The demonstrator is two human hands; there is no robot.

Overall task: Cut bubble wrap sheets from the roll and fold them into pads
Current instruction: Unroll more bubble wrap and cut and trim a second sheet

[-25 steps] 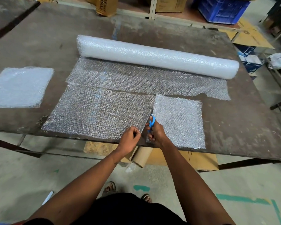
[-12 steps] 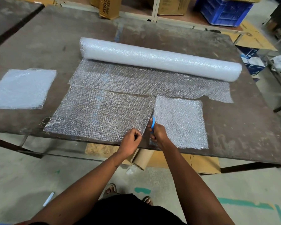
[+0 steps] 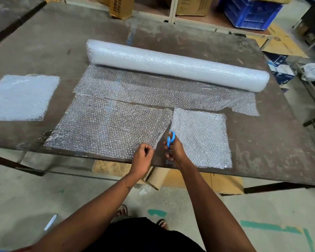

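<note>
From the head view, the person is standing at the near edge of a worn table (image 3: 262, 142), cutting. The right hand (image 3: 176, 151) is curling round the blue-handled scissors (image 3: 171, 138), fingers through the loops, blades pointing away along a slit that is running from the near edge toward the roll (image 3: 171, 64). How wide the blades are standing I cannot tell. The left hand (image 3: 144, 157) is pinching the near corner of the wide sheet (image 3: 107, 124) just beside the slit, lifting it slightly and holding it taut.

As for progress — the roll is lying across the far part of the table with a length of wrap trailing toward the person. The strip in front of it appears already cut away along its far edge, and the slit is dividing it: the smaller sheet (image 3: 200, 137) to the right is lying flat under the right wrist, and seems almost parted from the wide sheet, with only a short stretch near the far end left. A whiter, denser-looking piece (image 3: 22, 97) is lying well apart at the left, probably a finished pad. The two pieces under the hands are not yet folded, and plenty of wrap is waiting on the roll.
</note>
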